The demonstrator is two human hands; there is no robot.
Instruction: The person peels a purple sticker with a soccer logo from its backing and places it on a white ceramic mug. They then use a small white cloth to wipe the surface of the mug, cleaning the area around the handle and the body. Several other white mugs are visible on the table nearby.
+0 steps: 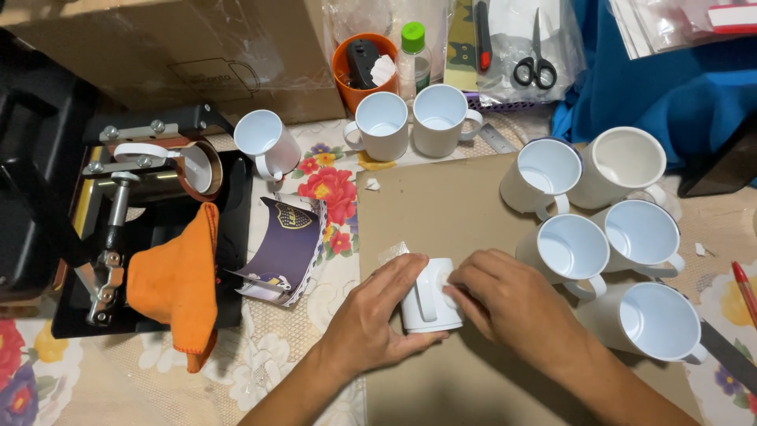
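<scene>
A white mug [430, 306] lies on its side on a brown cardboard sheet [441, 197], handle facing up. My left hand [380, 315] wraps around the mug's left side with fingers over its top. My right hand [505, 296] presses its fingertips against the mug's right side near the handle. A small piece of clear tape [392, 252] sticks up just behind my left fingers.
Several empty white mugs [599, 237] stand at the right, three more mugs [382, 122] at the back. A mug heat press [150, 170] with an orange cloth [177, 280] sits left, a curled printed sheet [288, 248] beside it. Scissors [536, 67], an orange cup [359, 67].
</scene>
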